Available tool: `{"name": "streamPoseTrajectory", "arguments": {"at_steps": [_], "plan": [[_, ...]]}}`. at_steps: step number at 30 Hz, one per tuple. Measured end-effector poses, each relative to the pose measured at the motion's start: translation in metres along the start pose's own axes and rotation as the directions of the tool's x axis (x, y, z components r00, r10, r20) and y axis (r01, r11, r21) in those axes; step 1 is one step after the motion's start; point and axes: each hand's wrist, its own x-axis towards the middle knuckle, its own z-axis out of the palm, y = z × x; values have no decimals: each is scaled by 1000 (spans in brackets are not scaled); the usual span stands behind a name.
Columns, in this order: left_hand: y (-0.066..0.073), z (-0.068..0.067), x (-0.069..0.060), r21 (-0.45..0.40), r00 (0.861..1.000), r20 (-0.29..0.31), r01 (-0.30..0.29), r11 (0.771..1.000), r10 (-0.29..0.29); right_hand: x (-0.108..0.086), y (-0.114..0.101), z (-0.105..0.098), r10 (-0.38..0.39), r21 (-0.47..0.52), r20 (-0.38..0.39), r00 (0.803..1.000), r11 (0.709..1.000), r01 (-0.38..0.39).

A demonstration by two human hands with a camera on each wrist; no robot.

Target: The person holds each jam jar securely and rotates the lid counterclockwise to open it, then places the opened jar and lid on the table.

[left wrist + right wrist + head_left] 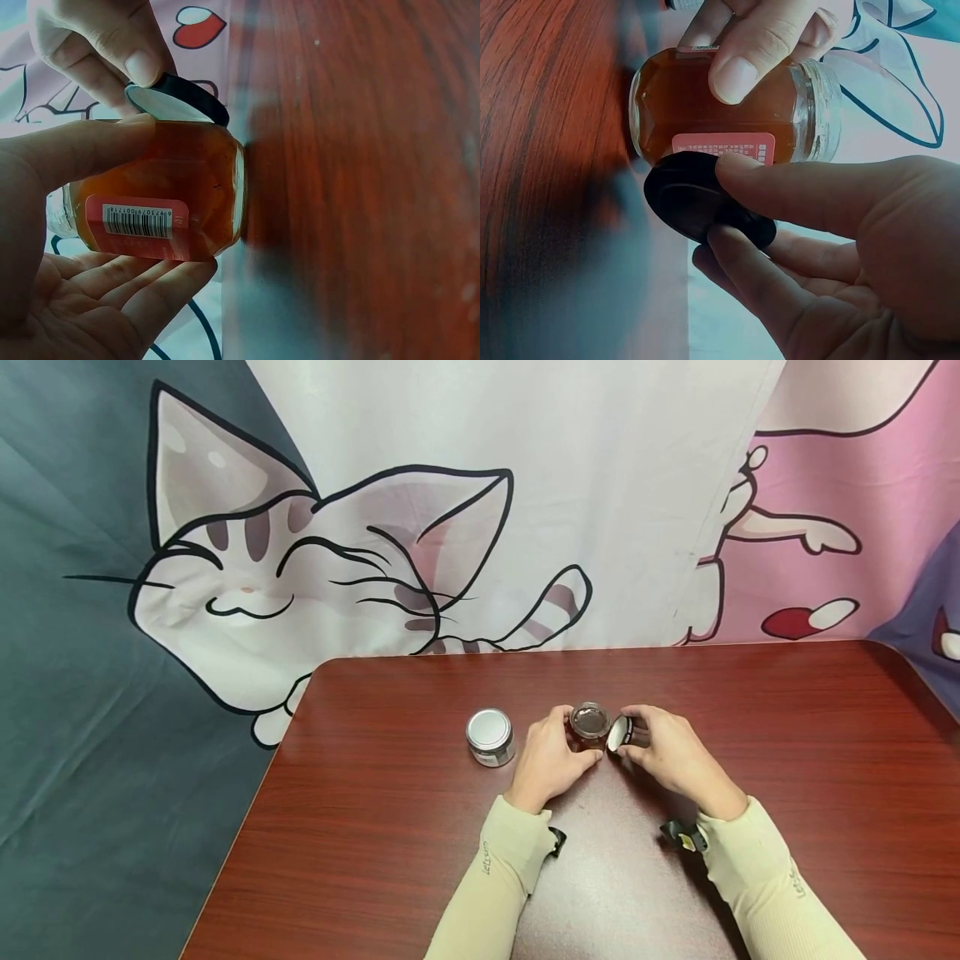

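Note:
An uncapped glass jar [590, 721] of amber-brown contents stands upright on the table. My left hand [546, 760] grips it from the left, thumb on the near side and fingers round the far side. A red label with a barcode shows on the jar [180, 169] in the left wrist view. My right hand [671, 752] pinches a black jar lid [618, 735] between thumb and fingers, just right of the jar. The lid is tilted on edge, its white inside facing the jar; in the right wrist view its black top [690, 195] shows.
A second jar [490, 737] with a silvery lid stands to the left of my left hand. The reddish-brown wooden table [360, 827] reaches back to a curtain [645, 510] printed with cartoon animals.

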Motion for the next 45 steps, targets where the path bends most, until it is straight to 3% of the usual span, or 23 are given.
{"name": "streamPoseTrajectory", "arguments": {"at_steps": [21, 45], "plan": [[-1, 0, 1, 11, 1000, 0, -10, 1000, 10, 0, 4, 0, 45, -16, 65, 997, 999, -44], [-1, -1, 1, 3, 1000, 8, 17, 1000, -17, -2, 9, 1, 31, -61, 101, 994, 998, -25]]}}
